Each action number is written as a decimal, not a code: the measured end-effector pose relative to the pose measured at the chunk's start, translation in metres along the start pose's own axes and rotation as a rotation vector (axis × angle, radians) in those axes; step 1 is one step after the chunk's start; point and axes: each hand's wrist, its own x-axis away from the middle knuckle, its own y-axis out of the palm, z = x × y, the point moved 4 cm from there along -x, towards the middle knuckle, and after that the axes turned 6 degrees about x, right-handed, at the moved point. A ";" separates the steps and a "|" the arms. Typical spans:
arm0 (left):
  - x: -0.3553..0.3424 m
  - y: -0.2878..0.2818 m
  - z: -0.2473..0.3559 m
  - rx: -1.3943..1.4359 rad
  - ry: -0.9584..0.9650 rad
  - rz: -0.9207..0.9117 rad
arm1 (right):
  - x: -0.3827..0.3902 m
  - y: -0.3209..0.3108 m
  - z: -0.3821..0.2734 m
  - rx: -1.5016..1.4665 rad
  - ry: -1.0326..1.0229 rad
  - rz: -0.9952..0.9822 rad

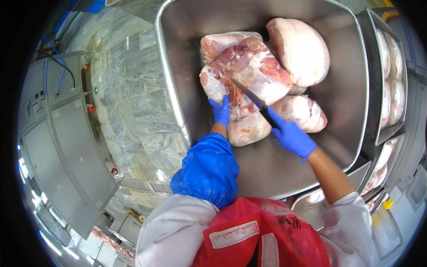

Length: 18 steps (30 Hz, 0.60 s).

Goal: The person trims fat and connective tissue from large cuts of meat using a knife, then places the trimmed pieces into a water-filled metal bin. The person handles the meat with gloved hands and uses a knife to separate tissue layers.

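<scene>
A big steel tub point(284, 164) holds several large raw pieces of meat. My left hand point(221, 111), in a blue glove, presses on the pink cut piece point(253, 73) in the middle. My right hand point(291, 135), also blue-gloved, grips the black handle of a knife point(251, 98). Its dark blade lies across that same pink piece, pointing up and left. A pale, skin-covered piece point(302, 49) lies behind it. Two more pale pieces lie in front, one point(247, 130) between my hands and one point(304, 113) beside my right hand.
Trays with more pale meat point(391, 89) are stacked at the right. Grey marble floor point(133, 102) lies left of the tub, with grey metal machinery point(62, 142) beyond it. I wear a red apron point(262, 236) and a blue sleeve cover point(207, 169).
</scene>
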 end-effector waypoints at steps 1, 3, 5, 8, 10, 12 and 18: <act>-0.001 -0.001 -0.002 0.005 0.007 0.005 | -0.003 -0.012 -0.002 -0.020 -0.077 0.041; -0.005 -0.007 -0.006 0.023 0.025 0.029 | -0.010 -0.047 -0.011 0.005 -0.027 -0.147; -0.006 -0.006 -0.007 0.048 0.037 0.021 | -0.023 -0.064 -0.007 0.090 -0.042 -0.204; 0.000 0.003 0.001 0.066 0.032 -0.042 | -0.042 -0.070 0.016 0.174 -0.162 -0.131; 0.001 0.001 0.000 0.046 0.019 -0.039 | -0.054 -0.079 0.000 0.116 -0.329 -0.123; -0.010 -0.002 -0.008 0.002 0.031 0.003 | -0.061 -0.094 -0.008 -0.028 0.034 -0.440; -0.006 0.001 -0.006 0.103 0.115 0.009 | -0.046 -0.088 0.000 0.095 -0.232 -0.233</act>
